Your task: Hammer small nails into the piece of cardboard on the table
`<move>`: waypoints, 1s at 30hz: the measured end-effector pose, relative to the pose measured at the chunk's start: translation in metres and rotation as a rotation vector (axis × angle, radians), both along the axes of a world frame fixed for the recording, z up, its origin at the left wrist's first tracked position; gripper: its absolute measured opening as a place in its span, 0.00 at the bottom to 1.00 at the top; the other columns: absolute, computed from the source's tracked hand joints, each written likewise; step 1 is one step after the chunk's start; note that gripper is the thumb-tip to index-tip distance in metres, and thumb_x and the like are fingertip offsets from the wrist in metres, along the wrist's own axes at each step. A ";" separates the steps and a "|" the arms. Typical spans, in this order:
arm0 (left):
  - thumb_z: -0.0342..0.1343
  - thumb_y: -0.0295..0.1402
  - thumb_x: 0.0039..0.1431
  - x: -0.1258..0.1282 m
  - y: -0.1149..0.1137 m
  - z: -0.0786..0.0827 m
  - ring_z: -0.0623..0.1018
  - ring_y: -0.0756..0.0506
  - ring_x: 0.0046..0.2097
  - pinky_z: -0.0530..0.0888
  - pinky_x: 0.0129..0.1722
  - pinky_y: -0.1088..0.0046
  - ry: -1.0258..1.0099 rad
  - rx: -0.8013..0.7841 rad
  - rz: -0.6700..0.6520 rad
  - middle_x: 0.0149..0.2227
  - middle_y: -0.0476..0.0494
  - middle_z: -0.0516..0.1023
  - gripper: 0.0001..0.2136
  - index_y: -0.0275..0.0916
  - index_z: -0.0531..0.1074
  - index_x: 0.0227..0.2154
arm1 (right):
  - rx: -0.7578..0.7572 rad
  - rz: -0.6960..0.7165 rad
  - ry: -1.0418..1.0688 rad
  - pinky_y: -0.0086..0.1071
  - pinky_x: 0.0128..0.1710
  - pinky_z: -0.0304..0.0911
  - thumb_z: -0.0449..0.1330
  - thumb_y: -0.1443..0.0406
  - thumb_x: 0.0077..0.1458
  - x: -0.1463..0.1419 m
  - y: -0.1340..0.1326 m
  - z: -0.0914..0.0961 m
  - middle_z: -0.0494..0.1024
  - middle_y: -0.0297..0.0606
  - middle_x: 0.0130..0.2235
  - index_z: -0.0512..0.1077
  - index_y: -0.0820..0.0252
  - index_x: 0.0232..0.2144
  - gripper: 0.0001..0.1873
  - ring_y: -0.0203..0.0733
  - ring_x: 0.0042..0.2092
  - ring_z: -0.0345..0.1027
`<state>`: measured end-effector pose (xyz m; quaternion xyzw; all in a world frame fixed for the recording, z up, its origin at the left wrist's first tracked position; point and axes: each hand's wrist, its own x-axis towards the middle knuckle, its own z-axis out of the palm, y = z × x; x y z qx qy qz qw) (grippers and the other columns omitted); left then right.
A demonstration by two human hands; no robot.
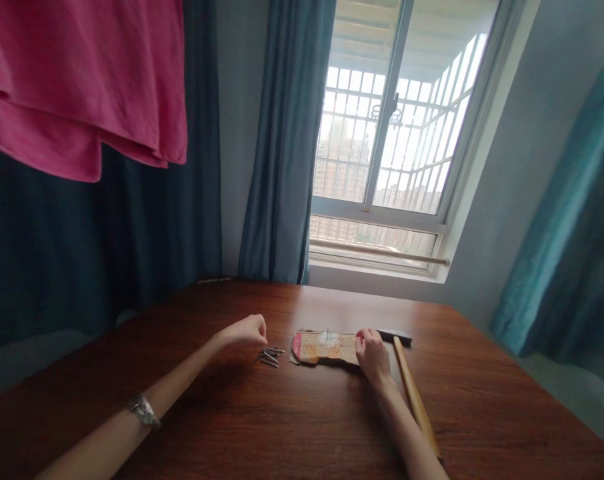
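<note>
My left hand (249, 330) is closed, its fingers curled downward just above a small heap of nails (269, 358). Whatever its fingertips hold, if anything, is hidden. A flat board (312, 348) with a pink, yellow and cream speckled surface lies to the right of the nails, its edges rough. One nail (327, 334) stands upright on the board's pale middle patch. My right hand (373, 353) grips the right end of the board with bent fingers. Beside that hand lies a hammer (415, 397), with a black head and wooden handle, partly behind my forearm.
All of this lies on a brown wooden table (222, 427). Beyond its far edge are blue curtains (282, 147) and a barred window (382, 147). Pink cloth (92, 87) hangs at the upper left. Another curtain (557, 220) hangs at the right.
</note>
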<state>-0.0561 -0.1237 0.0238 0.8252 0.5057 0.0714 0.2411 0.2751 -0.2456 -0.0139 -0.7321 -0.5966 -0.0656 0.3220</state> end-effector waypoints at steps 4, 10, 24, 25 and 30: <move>0.52 0.37 0.36 -0.013 -0.014 -0.022 0.67 0.49 0.19 0.60 0.18 0.77 -0.001 -0.105 0.088 0.15 0.48 0.68 0.12 0.33 0.74 0.21 | -0.001 0.013 0.024 0.25 0.33 0.56 0.49 0.66 0.55 0.001 -0.001 -0.002 0.70 0.38 0.36 0.69 0.59 0.32 0.09 0.36 0.35 0.66; 0.51 0.33 0.35 -0.017 -0.022 -0.033 0.72 0.47 0.27 0.63 0.24 0.77 -0.033 0.065 0.037 0.22 0.46 0.74 0.10 0.34 0.74 0.21 | -0.043 0.005 0.033 0.25 0.33 0.56 0.50 0.67 0.54 -0.001 -0.003 -0.001 0.71 0.38 0.37 0.69 0.59 0.32 0.08 0.36 0.35 0.67; 0.48 0.28 0.39 -0.007 -0.015 -0.019 0.73 0.47 0.27 0.62 0.26 0.77 0.051 0.202 0.044 0.23 0.45 0.74 0.08 0.34 0.73 0.21 | -0.050 -0.023 0.045 0.25 0.29 0.55 0.48 0.67 0.54 0.001 -0.004 0.001 0.71 0.38 0.36 0.70 0.59 0.31 0.10 0.35 0.34 0.67; 0.48 0.28 0.40 -0.005 -0.013 -0.017 0.73 0.47 0.28 0.62 0.26 0.77 0.074 0.242 0.051 0.24 0.45 0.74 0.08 0.34 0.73 0.21 | -0.048 -0.027 0.048 0.25 0.30 0.55 0.48 0.67 0.54 0.001 -0.004 0.001 0.71 0.38 0.37 0.70 0.59 0.31 0.10 0.35 0.34 0.67; 0.49 0.28 0.44 0.004 -0.008 -0.011 0.74 0.45 0.33 0.64 0.31 0.75 0.174 0.345 0.089 0.29 0.42 0.75 0.07 0.37 0.72 0.23 | -0.058 -0.038 0.055 0.26 0.30 0.55 0.48 0.67 0.53 0.001 -0.003 0.000 0.71 0.38 0.36 0.71 0.58 0.31 0.11 0.36 0.34 0.67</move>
